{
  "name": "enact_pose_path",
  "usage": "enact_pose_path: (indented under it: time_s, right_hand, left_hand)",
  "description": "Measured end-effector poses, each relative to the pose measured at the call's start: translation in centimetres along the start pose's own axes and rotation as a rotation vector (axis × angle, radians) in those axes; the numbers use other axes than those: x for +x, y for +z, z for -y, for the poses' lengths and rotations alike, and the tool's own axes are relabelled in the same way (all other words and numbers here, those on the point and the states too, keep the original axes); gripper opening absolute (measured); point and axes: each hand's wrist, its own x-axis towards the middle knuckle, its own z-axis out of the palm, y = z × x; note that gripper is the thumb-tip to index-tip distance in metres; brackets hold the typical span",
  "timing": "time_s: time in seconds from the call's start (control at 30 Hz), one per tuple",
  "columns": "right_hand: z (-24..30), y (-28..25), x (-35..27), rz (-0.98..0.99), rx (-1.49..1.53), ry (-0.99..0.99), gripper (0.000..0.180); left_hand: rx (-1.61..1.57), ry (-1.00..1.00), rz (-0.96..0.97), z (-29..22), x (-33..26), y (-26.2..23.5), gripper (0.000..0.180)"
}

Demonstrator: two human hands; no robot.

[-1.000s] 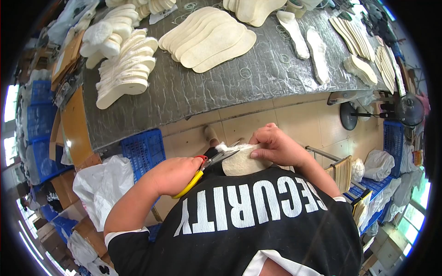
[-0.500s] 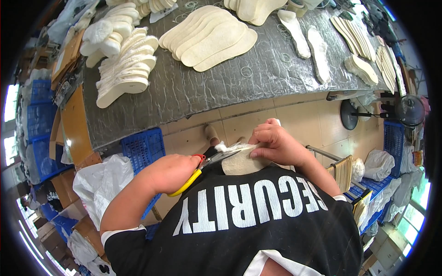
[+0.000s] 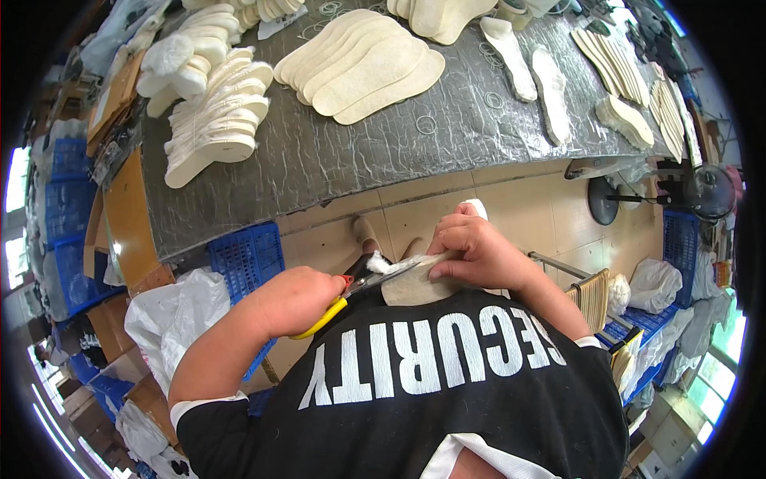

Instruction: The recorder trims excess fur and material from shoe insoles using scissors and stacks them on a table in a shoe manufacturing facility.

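Head view: left hand (image 3: 297, 299) was closed round the yellow handles of the scissors (image 3: 363, 281), blades pointing right and meeting the fuzzy white edge of an insole (image 3: 415, 286). Right hand (image 3: 477, 251) was clamped on that insole, fingers curled over its top edge, thumb side toward the blades. The insole sat in front of the chest, just above the black shirt (image 3: 447, 375), well below and apart from the table (image 3: 335, 160).

On the table: a fanned row of tan insoles (image 3: 363, 68) at centre, a white stack (image 3: 215, 124) to the left, more pairs (image 3: 531, 72) toward the right. Blue crate (image 3: 249, 259) under the table edge, white bag (image 3: 179, 307) beside it, fan (image 3: 702, 191) on the floor at far right.

Risks, as a judgement:
- Right fingertips lay very close to the blade line; a slip or an overlong cut could nick them.
- Insole was held at one side only; soft material could fold into the blades and leave a ragged or crooked trim.
- Cutting happened in mid-air, unsupported, so the cut could wander into the insole body.
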Motion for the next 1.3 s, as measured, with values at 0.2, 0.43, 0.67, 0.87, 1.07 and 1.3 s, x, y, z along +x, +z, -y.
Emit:
enact_pose_path:
  time_s: [0.2,0.43,0.67,0.87,1.07,1.3]
  right_hand:
    - [0.2,0.1,0.0,-0.009,0.007,0.056,0.029]
    - [0.7,0.4,0.5,-0.048,0.059,0.123,0.045]
    - [-0.1,0.6,0.3,-0.052,0.018,0.06,0.046]
    - [-0.5,0.7,-0.1,-0.087,0.037,0.022,0.046]
    - [-0.5,0.7,0.0,-0.096,0.043,0.022,0.047]
    - [-1.0,0.5,-0.3,-0.117,0.079,0.086,0.047]
  left_hand:
    - [-0.013,0.06,-0.056,0.8,-0.1,0.8,0.014]
    - [-0.026,-0.02,-0.029,-0.2,0.6,-0.1,0.016]
    - [0.005,0.013,-0.007,-0.2,0.8,-0.2,0.016]
    - [-0.057,0.109,-0.076,0.6,0.8,0.5,0.016]
    - [-0.043,0.011,-0.087,0.6,1.7,1.2,0.02]
    - [-0.63,0.209,-0.058,2.9,1.4,0.6,0.029]
